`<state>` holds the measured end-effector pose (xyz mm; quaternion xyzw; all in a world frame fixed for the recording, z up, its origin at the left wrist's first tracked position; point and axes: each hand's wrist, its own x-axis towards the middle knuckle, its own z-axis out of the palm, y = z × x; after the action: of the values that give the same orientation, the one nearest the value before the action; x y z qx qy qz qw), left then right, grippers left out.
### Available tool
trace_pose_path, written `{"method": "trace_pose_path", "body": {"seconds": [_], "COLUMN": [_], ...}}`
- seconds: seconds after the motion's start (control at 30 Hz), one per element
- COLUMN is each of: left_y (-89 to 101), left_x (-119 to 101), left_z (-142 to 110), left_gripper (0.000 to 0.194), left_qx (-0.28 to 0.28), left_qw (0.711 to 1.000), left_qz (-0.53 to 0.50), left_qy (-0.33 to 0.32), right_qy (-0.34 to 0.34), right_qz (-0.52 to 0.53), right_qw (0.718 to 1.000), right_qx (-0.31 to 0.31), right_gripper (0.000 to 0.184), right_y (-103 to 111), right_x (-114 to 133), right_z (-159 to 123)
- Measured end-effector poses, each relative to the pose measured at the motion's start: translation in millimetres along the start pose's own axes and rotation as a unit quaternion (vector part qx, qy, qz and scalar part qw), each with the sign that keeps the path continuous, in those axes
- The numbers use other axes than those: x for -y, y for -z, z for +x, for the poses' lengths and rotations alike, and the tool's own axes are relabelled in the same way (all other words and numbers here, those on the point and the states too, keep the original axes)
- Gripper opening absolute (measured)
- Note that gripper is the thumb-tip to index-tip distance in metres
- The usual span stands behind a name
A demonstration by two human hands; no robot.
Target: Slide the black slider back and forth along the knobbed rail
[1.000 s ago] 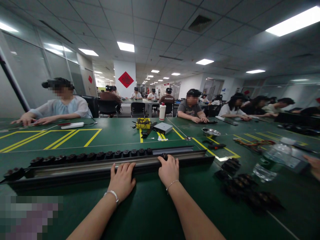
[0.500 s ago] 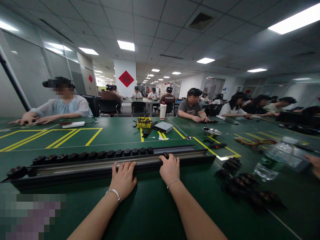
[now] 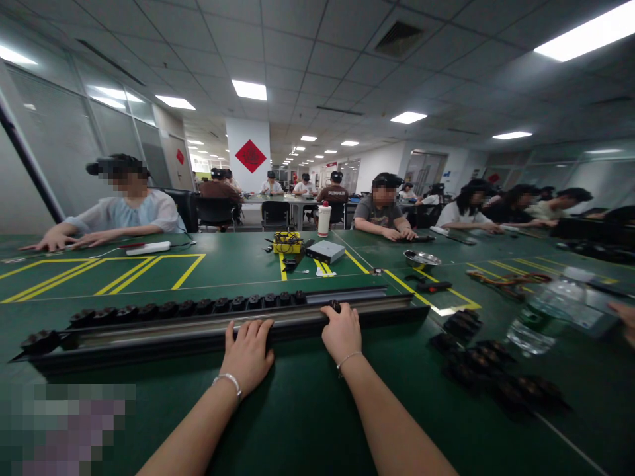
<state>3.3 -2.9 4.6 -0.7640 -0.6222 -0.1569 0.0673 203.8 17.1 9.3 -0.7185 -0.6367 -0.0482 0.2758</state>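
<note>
A long black rail (image 3: 149, 334) lies across the green table (image 3: 297, 410) in front of me. A row of several black sockets (image 3: 198, 307) sits in its far channel. My left hand (image 3: 247, 356) lies flat on the rail's near edge, fingers stretched out. My right hand (image 3: 340, 332) is curled over the rail, fingertips pinched on a small black socket piece (image 3: 336, 306) at the end of the row.
Loose black socket pieces (image 3: 496, 377) lie to the right, beside a plastic water bottle (image 3: 540, 317) and another person's hand (image 3: 626, 320). Further back are a metal bowl (image 3: 419, 259), a grey box (image 3: 325, 251) and a yellow case (image 3: 286, 243). Other people sit around the tables.
Both hands stay on the rail; my right hand has crept slightly right along it with the small piece. The view has tilted a little.
</note>
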Motion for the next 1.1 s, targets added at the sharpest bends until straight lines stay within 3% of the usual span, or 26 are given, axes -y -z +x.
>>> {"method": "trace_pose_path", "body": {"seconds": [1.1], "left_y": [1.6], "left_x": [-0.4], "left_z": [0.2], "left_gripper": [0.049], "left_qx": [0.003], "left_qw": [1.0], "left_qz": [0.001], "left_qy": [0.001], "right_qy": [-0.02], "right_qz": [-0.017], "right_qw": [1.0], "right_qx": [0.014], "right_gripper": [0.042], "right_y": [5.4], "right_x": [0.5], "right_z": [0.6]}}
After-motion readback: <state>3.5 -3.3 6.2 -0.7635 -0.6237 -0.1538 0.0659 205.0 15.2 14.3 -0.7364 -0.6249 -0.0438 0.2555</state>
